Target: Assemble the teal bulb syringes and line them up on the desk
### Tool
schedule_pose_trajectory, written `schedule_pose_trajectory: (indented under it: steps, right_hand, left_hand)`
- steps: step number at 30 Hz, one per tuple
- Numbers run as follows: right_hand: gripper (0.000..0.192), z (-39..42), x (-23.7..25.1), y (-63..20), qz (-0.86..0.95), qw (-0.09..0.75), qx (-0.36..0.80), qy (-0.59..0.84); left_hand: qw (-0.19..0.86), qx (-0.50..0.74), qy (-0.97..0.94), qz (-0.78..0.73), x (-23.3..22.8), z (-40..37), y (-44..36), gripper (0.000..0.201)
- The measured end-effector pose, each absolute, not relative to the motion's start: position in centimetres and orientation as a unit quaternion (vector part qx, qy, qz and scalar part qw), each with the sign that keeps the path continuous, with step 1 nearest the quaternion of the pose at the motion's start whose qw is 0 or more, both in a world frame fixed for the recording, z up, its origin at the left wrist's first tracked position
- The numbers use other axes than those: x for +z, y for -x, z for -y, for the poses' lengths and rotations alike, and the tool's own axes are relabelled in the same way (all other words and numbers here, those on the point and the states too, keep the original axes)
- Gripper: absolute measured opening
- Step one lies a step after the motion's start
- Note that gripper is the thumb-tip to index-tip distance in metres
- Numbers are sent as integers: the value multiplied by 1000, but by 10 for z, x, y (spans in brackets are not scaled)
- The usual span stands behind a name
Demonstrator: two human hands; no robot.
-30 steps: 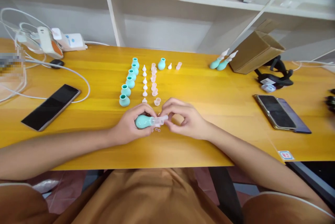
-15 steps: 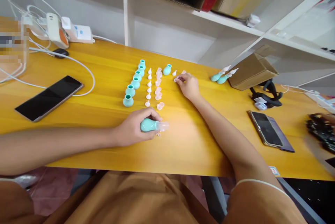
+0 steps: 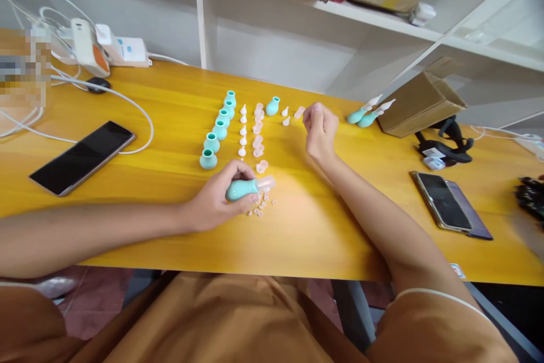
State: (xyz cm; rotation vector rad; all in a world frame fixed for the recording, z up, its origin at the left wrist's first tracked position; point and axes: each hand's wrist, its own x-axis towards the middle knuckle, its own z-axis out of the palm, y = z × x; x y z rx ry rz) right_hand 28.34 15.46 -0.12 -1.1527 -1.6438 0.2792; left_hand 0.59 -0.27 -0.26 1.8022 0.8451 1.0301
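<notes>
One teal bulb (image 3: 241, 189) with translucent tube (image 3: 266, 183), gripped in left hand (image 3: 221, 196) toward the table's (image 3: 297, 250) front edge, where a low sweep could scatter the small rings (image 3: 260, 213); right hand (image 3: 321, 128), curled, contents indiscernible, nearer the back edge, could jostle the adjacent pink cup (image 3: 299, 112).

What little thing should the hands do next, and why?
Perhaps the right hand should reach over and take hold of the clear tube. The left hand holds the teal bulb, and the tube's end sticks out free. Near the right hand, two white tips lie by just one loose bulb and one loose tube.
</notes>
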Motion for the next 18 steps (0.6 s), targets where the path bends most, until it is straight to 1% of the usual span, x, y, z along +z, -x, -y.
schedule_pose_trajectory:
  steps: [1,2,4,6,7,9,11,14,16,18]
  right_hand:
    - [71,-142,8,-275,705,519,137,463]
    - [74,-128,17,-266,748,482,185,417]
    - [77,-98,33,-246,838,369,266,303]
    - [74,-69,46,-227,870,292,315,243]
    - [71,-57,50,-220,865,294,313,258]
    - [68,-41,56,-210,835,339,309,305]
    - [67,-33,59,-207,799,392,325,319]
    - [65,-34,61,-210,743,449,404,289]
    - [66,-37,64,-213,699,475,464,264]
    - [69,-42,73,-218,660,498,507,245]
  left_hand:
    - [429,422,-721,-344,-3,2,-6,26]
    - [417,430,-720,-352,-2,0,-5,25]
    - [370,440,-727,-375,3,-2,-3,24]
    - [301,433,-753,-394,15,-6,1,20]
    - [264,421,-773,-396,23,-7,3,19]
    - [205,396,-803,-396,43,-10,8,19]
    - [186,366,-822,-395,63,-12,11,21]
    - [214,356,-817,-400,88,-17,4,28]
    - [266,365,-802,-390,99,-22,-5,35]
    - [340,369,-786,-362,106,-30,-16,44]
